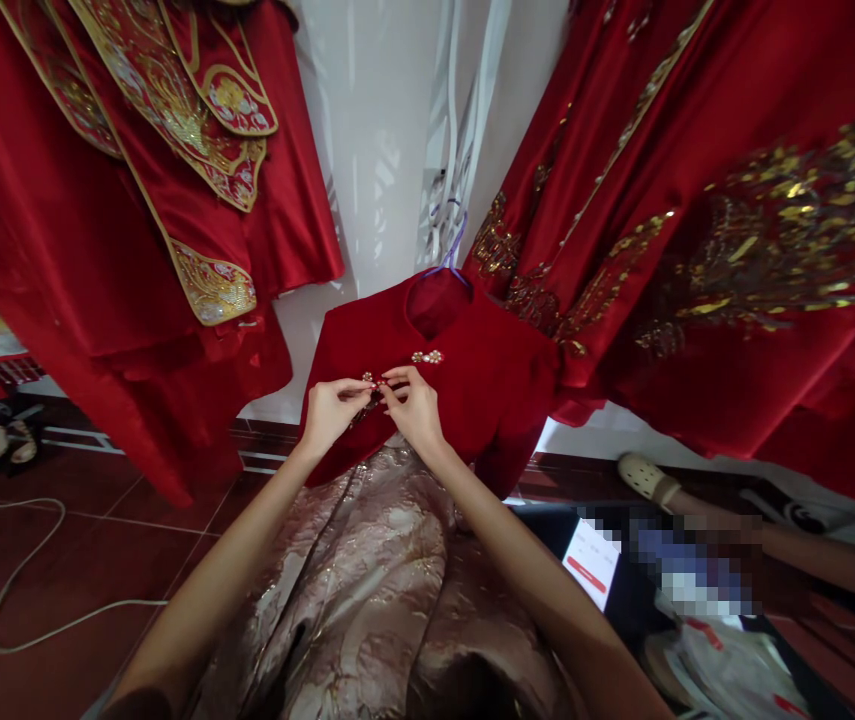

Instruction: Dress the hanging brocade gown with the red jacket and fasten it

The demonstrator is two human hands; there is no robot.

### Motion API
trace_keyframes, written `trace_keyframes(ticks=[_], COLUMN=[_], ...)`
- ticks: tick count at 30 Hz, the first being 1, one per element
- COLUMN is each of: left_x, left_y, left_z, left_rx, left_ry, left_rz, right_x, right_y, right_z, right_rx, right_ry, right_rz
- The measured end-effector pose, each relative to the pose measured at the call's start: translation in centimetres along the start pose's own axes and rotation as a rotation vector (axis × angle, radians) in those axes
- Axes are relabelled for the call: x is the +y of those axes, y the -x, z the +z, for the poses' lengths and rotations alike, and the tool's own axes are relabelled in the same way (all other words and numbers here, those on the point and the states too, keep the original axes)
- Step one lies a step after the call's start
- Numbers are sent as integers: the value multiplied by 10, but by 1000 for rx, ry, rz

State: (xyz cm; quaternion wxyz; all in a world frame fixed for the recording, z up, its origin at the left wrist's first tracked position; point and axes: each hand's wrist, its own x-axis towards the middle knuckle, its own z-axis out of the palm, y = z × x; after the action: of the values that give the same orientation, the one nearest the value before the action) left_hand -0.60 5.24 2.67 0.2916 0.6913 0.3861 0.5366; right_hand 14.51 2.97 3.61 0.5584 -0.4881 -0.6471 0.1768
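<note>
A red jacket (506, 370) hangs on a purple hanger (454, 255) in front of me. A jewelled fastener (427, 357) with flower-shaped ends lies across its front below the neckline. Lower down and to the left, another jewelled fastener (368, 378) shows partly between my fingers. My left hand (333, 412) pinches it from the left, thumb against fingertips. Close beside it, my right hand (416, 408) pinches at the same fastener from the right. The fingers hide much of it. Shiny pinkish-gold patterned fabric (389, 550) hangs below the jacket, between my forearms.
Red embroidered garments (277, 190) hang at the left, and a red gown with gold sequins (794, 215) hangs at the right. A lit phone screen (592, 560) and another person's shoe (644, 475) are at lower right. A pale cable (29, 560) loops over the tiled floor.
</note>
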Motion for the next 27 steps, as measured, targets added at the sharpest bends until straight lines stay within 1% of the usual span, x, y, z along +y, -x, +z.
trace_keyframes(ticks=[5,10,14,16,18,21,24,27], left_x=[5,7,8,6,2,-8,-20,-27], left_y=[-4,-6,-8,-6,0,17,38,54], left_z=[-4,-5,-7,-6,-3,5,16,25], left_rx=[-21,-35,-97,-114,-89,12,104,161], left_ry=[-111,-130,-135,-118,-110,-176,-290,-337], left_rz=[60,73,88,88,83,75,71,30], right_x=[1,0,-2,-3,-6,-8,-4,9], right_y=[-1,-3,-5,-4,0,11,24,35], right_z=[-2,-3,-2,-4,-10,-28,-49,-65], right_rx=[-6,-22,-2,-28,-105,-216,-243,-221], right_ry=[21,45,75,43,-22,-50,105,271], right_rz=[-41,-51,-65,-46,7,85,86,71])
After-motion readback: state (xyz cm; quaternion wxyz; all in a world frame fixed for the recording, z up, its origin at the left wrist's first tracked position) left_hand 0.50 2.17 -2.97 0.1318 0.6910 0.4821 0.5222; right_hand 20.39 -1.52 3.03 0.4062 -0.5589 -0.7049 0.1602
